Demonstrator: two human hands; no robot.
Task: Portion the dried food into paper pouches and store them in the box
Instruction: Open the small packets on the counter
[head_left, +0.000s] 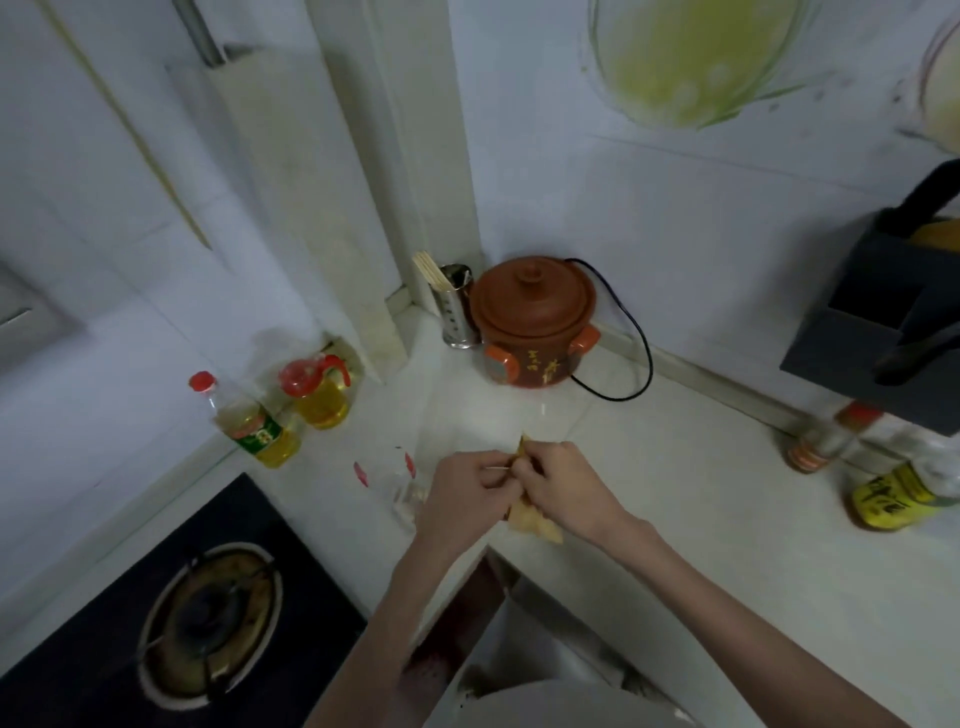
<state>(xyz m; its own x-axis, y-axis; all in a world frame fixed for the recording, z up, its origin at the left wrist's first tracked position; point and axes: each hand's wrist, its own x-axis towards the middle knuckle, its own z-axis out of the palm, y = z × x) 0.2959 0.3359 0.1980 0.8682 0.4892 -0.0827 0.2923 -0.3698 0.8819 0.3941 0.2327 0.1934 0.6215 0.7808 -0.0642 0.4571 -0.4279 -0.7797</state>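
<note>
We pinch paper pouch (535, 522) with both: left hand (464, 491), right hand (561, 486) | clear box (400, 488) at 9 o'clock | risk: grip slips, contents spill.

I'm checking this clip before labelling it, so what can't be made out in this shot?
Head view only:
- paper pouch: mostly hidden by the left hand and right hand; contents unseen.
- Thin stick between the fingers: too small to identify.
- Storage box: not identifiable.
- Bottles at right: labels blurred.
</note>
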